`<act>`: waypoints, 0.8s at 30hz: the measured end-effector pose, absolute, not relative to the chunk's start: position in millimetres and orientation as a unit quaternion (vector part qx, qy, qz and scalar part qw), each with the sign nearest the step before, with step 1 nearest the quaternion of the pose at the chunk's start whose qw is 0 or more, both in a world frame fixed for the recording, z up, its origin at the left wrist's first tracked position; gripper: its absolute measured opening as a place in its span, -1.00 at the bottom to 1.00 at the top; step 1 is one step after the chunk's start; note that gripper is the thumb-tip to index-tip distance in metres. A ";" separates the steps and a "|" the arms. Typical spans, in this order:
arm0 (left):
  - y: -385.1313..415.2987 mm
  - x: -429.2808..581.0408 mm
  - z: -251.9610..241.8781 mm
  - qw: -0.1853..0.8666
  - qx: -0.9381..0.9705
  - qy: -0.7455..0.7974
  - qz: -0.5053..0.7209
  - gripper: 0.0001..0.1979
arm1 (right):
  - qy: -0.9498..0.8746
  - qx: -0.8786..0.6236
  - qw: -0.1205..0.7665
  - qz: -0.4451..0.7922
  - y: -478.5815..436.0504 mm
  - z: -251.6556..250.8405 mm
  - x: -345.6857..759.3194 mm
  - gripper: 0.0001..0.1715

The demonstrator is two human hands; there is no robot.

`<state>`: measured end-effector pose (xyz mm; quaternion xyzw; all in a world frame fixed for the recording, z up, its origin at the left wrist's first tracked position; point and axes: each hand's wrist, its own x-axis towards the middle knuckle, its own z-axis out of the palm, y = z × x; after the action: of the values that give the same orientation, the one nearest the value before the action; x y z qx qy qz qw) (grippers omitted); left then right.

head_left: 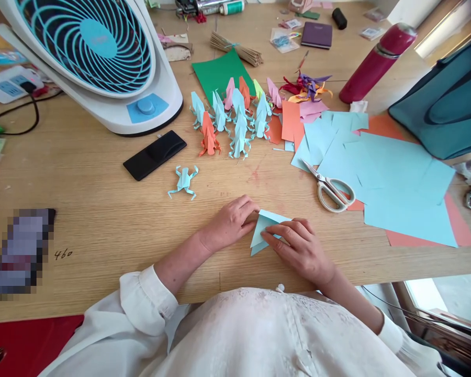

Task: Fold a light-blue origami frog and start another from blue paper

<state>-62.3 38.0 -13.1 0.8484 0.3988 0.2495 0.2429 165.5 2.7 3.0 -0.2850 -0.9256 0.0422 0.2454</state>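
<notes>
A partly folded sheet of light blue paper (259, 236) lies at the front of the table between my hands. My left hand (231, 221) is closed, its fingertips pinching the paper's upper left corner. My right hand (301, 248) grips the paper from the right, with fingers bent over its folded layers; its thumb is partly hidden. Ahead and to the left, a finished blue paper frog (184, 181) sits by itself. Farther off stands a group of similar folded figures, among them an orange one (209, 136) and a blue one (240, 135).
White-handled scissors (333, 196) rest against loose blue sheets (400, 173) on the right. A fan (118, 104) and a black case (155, 155) are at the left, with a blurred phone (21, 251) nearer. Behind the sheets are a red flask (377, 63) and a teal bag (447, 99).
</notes>
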 end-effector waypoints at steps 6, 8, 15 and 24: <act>39.5 -52.9 -12.7 0.217 0.852 0.409 0.245 -0.73 | -0.923 -0.280 0.265 0.006 1.1 -0.8 165.3 -0.66; 41.5 -50.5 -12.6 0.210 0.856 0.406 0.243 -0.80 | -0.921 -0.284 0.266 0.004 0.3 -2.5 166.1 -0.69; 41.1 -44.6 -1.5 0.331 0.757 0.457 0.329 -0.86 | -0.895 -0.309 0.317 0.059 8.2 5.4 166.2 -0.71; 50.1 -24.6 14.0 0.559 0.497 0.465 0.473 -0.79 | -0.846 -0.328 0.398 0.134 55.4 26.0 169.3 -0.67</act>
<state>-24.6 50.1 14.0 0.4975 0.4654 0.4729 0.5588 169.3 55.4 26.0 -0.3279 -0.8464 0.1341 0.3977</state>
